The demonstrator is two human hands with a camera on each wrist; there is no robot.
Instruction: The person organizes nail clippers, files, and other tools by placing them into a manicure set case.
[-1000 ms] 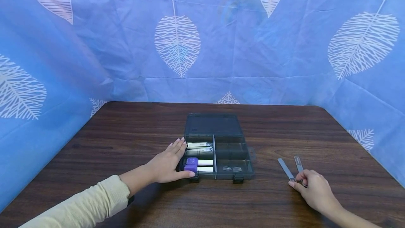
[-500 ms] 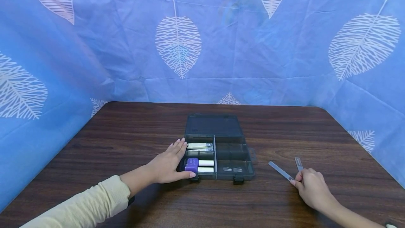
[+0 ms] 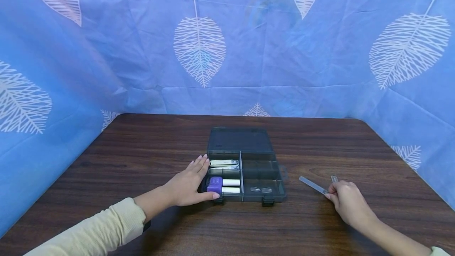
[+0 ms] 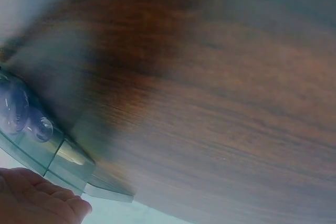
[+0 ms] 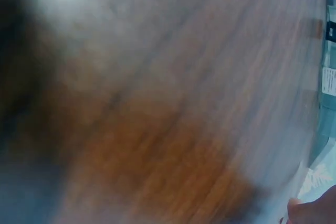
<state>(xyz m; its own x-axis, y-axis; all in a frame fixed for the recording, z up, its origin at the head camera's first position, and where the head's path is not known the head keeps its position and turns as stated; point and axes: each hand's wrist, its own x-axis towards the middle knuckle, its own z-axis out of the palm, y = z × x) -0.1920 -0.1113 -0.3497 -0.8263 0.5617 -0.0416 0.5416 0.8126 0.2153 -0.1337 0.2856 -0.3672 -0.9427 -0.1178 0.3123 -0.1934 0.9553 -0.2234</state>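
My left hand (image 3: 188, 185) lies with straight fingers along the left side of an open dark see-through organizer box (image 3: 258, 198). Its thumb touches the front left corner. In the box's left compartments are two nail clippers (image 3: 224, 163) and two purple nail polish bottles (image 3: 215, 185) with white caps. Two small clear false nails (image 3: 266, 190) lie in the front right compartment. To the right of the box, my right hand (image 3: 350, 204) pinches a grey nail file (image 3: 312, 185) by its near end, the far end pointing left. A second nail file (image 3: 334, 178) is mostly hidden behind that hand.
The box's hinged lid (image 3: 239, 139) lies back behind it on the dark wooden table (image 3: 160, 137). Blue cloth (image 3: 241, 58) with white leaf prints hangs around the table. Both wrist views show mostly blurred tabletop.
My right hand has moved slightly forward and left, and the pinched nail file has swung to point further left. The second file shows less behind the hand. My left hand stays in place.
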